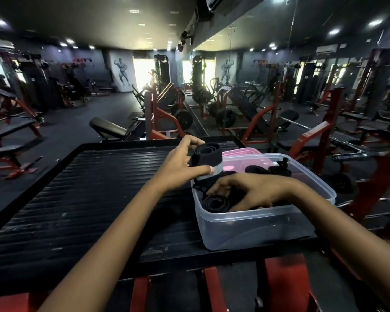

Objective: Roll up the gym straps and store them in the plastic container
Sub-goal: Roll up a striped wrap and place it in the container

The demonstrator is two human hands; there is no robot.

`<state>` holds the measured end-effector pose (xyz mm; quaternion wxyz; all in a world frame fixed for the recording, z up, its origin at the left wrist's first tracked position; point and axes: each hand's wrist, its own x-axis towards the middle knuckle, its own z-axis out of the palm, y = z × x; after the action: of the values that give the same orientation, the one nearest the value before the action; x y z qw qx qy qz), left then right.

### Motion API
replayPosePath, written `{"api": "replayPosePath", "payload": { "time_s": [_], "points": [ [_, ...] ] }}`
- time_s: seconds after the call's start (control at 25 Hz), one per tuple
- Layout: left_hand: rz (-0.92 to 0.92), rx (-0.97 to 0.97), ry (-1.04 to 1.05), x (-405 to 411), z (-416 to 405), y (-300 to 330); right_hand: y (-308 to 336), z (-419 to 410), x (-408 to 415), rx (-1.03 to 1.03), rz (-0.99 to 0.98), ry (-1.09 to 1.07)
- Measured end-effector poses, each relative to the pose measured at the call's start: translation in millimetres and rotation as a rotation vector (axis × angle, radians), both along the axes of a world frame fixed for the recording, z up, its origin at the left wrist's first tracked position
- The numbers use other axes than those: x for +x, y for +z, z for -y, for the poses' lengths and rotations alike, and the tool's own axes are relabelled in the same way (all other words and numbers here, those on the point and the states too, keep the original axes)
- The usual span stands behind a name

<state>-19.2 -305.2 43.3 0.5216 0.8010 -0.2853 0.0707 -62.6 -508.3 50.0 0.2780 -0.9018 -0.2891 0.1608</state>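
A clear plastic container (257, 226) stands on the right side of a black ribbed platform (88, 194). My left hand (178, 165) grips a rolled black strap with a grey band (208, 159), held upright over the container's left rim. My right hand (252, 190) reaches into the container, its fingers resting on a rolled black strap (215, 203) at the near left corner. More black rolled straps (257, 170) lie at the far end inside.
A pink lid (241, 152) lies behind the container. Red and black gym benches and machines surround the platform, and a mirror wall runs along the right. The platform's right edge lies just past the container.
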Motion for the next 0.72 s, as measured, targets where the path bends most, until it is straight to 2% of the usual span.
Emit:
{"api": "replayPosePath", "payload": {
  "time_s": [0.08, 0.16, 0.28, 0.4, 0.48, 0.64, 0.72],
  "points": [
    [0.144, 0.179, -0.008, -1.8, 2.4, -0.3, 5.6, 12.1, -1.8, 0.196, -0.128, -0.087],
    [0.177, 0.261, -0.004, -1.3, 3.5, 2.8, 6.5, 20.3, -2.0, 0.268, -0.126, -0.148],
    [0.081, 0.218, -0.012, -1.1, 3.0, 10.2, -2.0, 23.2, -1.2, 0.324, -0.027, -0.228],
    [0.069, 0.186, -0.014, -5.2, 2.0, 13.6, -5.4, 24.8, 3.3, 0.431, 0.121, -0.316],
    [0.056, 0.154, 0.002, -6.6, -2.0, 14.2, -3.5, 23.1, 10.5, 0.399, 0.099, -0.33],
    [0.063, 0.192, 0.012, -12.9, -3.7, 14.9, -6.2, 9.5, 29.6, 0.166, -0.103, -0.209],
    [0.096, 0.259, 0.041, -16.8, -0.8, 16.7, -5.8, -0.6, 36.3, 0.033, -0.016, -0.203]
  ]
}}
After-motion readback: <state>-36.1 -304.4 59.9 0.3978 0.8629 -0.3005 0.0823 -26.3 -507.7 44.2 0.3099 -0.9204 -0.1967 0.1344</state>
